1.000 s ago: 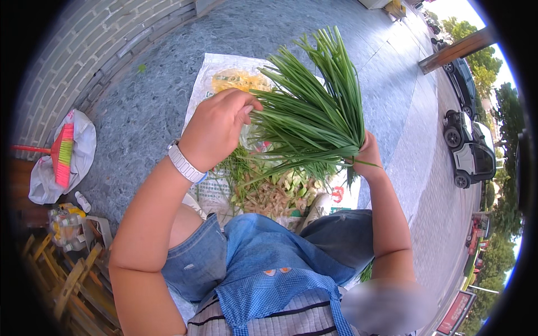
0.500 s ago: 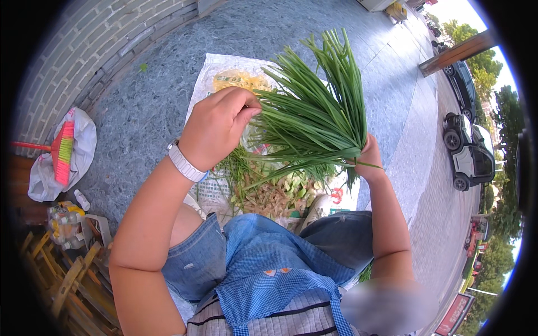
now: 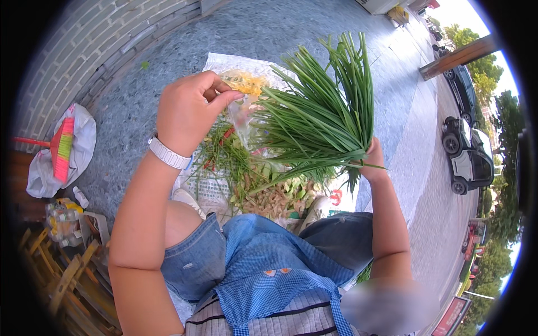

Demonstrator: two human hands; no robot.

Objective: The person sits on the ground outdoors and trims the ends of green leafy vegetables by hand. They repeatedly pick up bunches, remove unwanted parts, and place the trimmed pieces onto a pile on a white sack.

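A thick bunch of long green Chinese chives (image 3: 330,112) fans up and leftward from my right hand (image 3: 372,162), whose fingers are wrapped round its lower end. To the left of the leaf tips, my left hand (image 3: 193,106) is raised with thumb and fingers pinched together; whatever lies in the pinch is too small to make out. Below both hands, a heap of green trimmings (image 3: 224,162) and brownish peelings (image 3: 277,199) lies on a white printed sheet (image 3: 207,190). A clear plastic bag with yellow stuff (image 3: 244,83) rests at the sheet's far end.
A red and green broom head (image 3: 63,148) leans on a white sack (image 3: 42,176) at the left, by a brick wall (image 3: 106,50). Plastic bottles (image 3: 64,221) and wooden stools (image 3: 70,274) stand nearer me. A wooden post (image 3: 457,57) and parked cars (image 3: 469,154) are at the right.
My left hand has moved left, away from the chive leaves, still pinched. The bunch in my right hand has shifted slightly to the right, and more of the trimmings shows.
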